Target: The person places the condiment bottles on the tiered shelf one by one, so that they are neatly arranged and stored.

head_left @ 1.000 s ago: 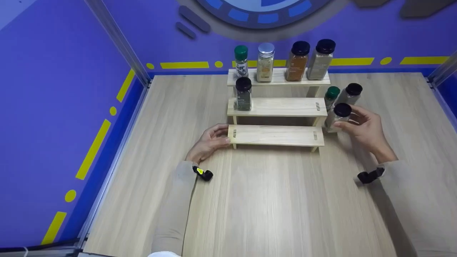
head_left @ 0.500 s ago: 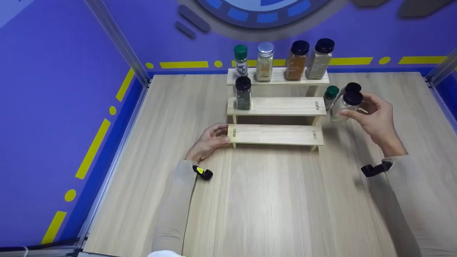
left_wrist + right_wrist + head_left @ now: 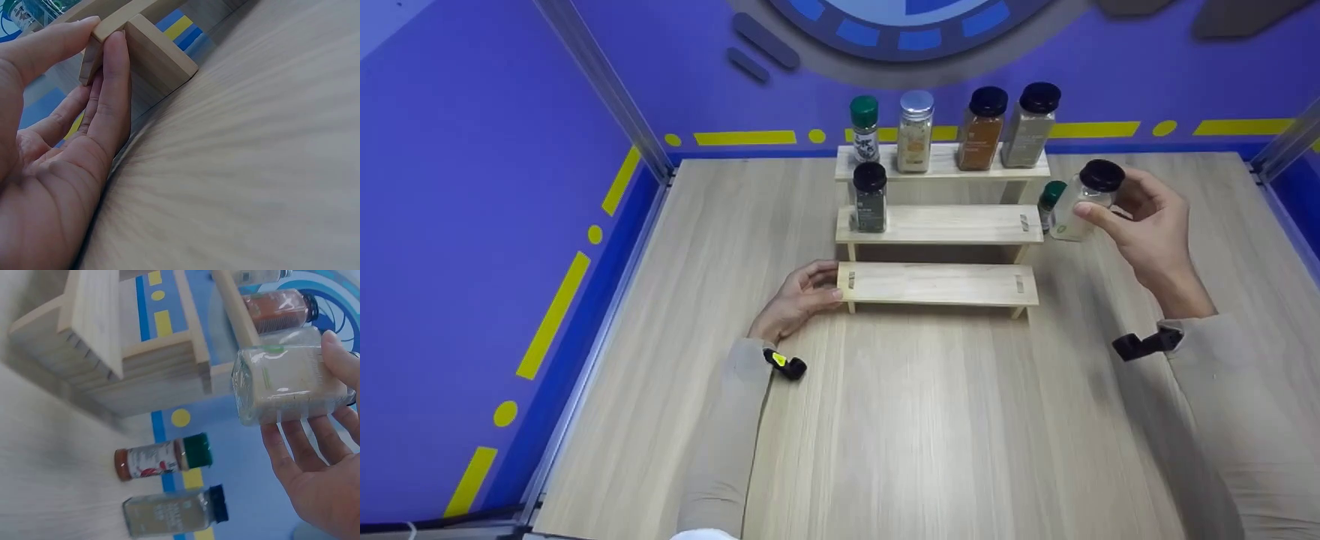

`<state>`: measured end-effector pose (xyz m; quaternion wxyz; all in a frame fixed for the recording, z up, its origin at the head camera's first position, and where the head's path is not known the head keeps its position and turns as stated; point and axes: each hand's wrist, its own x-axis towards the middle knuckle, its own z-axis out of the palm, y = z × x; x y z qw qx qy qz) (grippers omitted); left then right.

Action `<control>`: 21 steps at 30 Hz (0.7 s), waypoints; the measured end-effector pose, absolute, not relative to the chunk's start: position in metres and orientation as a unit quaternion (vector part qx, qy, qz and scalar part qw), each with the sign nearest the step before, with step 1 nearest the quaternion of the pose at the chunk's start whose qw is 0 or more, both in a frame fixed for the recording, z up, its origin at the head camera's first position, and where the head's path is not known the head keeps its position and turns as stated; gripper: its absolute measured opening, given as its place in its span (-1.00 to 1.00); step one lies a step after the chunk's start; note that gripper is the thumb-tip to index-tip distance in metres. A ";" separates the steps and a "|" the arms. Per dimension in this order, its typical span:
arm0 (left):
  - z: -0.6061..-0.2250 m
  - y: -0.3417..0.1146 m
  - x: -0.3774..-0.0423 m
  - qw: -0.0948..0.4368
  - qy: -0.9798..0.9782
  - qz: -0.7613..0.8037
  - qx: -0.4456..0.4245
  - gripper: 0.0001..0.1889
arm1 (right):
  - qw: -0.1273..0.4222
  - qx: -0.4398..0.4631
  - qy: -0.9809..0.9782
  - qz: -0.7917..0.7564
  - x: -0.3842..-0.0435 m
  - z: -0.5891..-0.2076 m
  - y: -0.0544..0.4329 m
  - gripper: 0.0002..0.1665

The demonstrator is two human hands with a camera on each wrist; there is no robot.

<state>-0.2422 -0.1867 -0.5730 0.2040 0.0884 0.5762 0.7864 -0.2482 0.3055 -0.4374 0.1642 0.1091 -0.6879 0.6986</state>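
My right hand [image 3: 1159, 229] holds a clear glass spice jar [image 3: 1084, 202] with a black lid, thumb on one side and fingers on the other. The jar is tilted and off the table, right of the three-step wooden rack; in the right wrist view its pale contents [image 3: 287, 379] show. My left hand [image 3: 799, 300] pinches the left end of the rack's lowest step [image 3: 937, 283]. The left wrist view shows thumb and fingers at the board's corner [image 3: 115, 25]. On the middle step [image 3: 952, 223] a black-lidded jar [image 3: 871, 199] stands at the left end.
On the top step [image 3: 949, 171] stand several jars, among them a green-capped one [image 3: 865, 129] and an orange-brown one [image 3: 982, 129]. Right of the rack, a green-capped jar [image 3: 160, 457] and a black-lidded jar [image 3: 171, 512] stand on the table. A blue wall [image 3: 547, 187] borders the left side.
My right hand has lifted the spice jar from beside the rack and moved it back and slightly right. The left hand has stayed at the lowest step.
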 end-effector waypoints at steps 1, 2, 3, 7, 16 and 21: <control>-0.573 -0.187 -0.242 0.205 0.576 0.786 0.088 -0.28 | 0.163 0.118 -0.680 0.705 -0.248 -0.436 0.304 -0.41; -0.573 -0.186 -0.242 0.205 0.577 0.786 0.088 -0.29 | 0.161 0.125 -0.671 0.713 -0.248 -0.434 0.302 -0.41; -0.573 -0.186 -0.242 0.205 0.578 0.785 0.088 -0.29 | 0.161 0.127 -0.669 0.714 -0.248 -0.432 0.300 -0.42; -0.573 -0.186 -0.242 0.205 0.581 0.783 0.087 -0.29 | 0.156 0.135 -0.663 0.719 -0.248 -0.426 0.292 -0.43; -0.574 -0.186 -0.242 0.202 0.583 0.782 0.084 -0.30 | 0.148 0.155 -0.667 0.713 -0.248 -0.413 0.274 -0.47; -0.574 -0.187 -0.242 0.202 0.584 0.781 0.085 -0.30 | 0.153 0.153 -0.666 0.714 -0.248 -0.407 0.264 -0.47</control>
